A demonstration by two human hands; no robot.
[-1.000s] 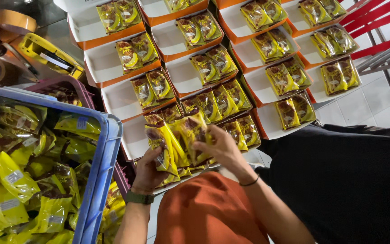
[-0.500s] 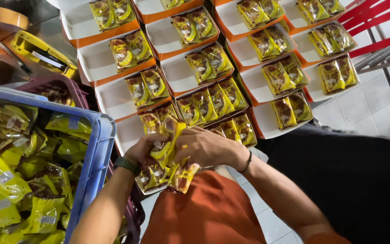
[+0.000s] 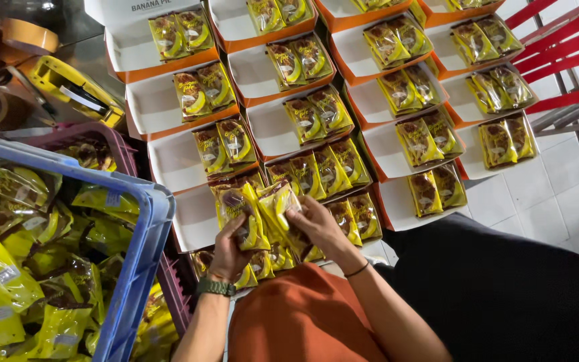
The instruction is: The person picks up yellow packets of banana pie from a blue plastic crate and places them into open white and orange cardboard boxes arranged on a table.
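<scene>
Spread across the white tiled floor (image 3: 557,194) in front of you is a grid of open white-and-orange cartons (image 3: 273,131), overlapping one another in slanting rows, most holding two to four yellow snack packets side by side. At your left stands a blue plastic crate (image 3: 139,268) heaped with loose yellow packets (image 3: 28,268) of the same kind; its rim hides the left edges of the nearest cartons. Behind it a purple crate (image 3: 112,137) shows only its upper rim, with more packets inside. Beyond that lies a yellow tape dispenser (image 3: 75,90), with rolls of tape (image 3: 25,37) near it at the top left corner. Red metal bars (image 3: 557,60) cross the top right. A dark cloth (image 3: 504,295) covers the lower right, and your orange-clad knee (image 3: 303,322) fills the bottom centre.

Your left hand (image 3: 229,251), a green watch (image 3: 216,288) at the wrist, has its grip closed around a bunch of yellow packets (image 3: 252,208), held upright over the nearest cartons. Your right hand (image 3: 316,224) pinches the rightmost packet of that bunch between thumb and fingertips. The bunch and both hands cover the carton beneath, so it probably holds packets, though you cannot tell how many.
</scene>
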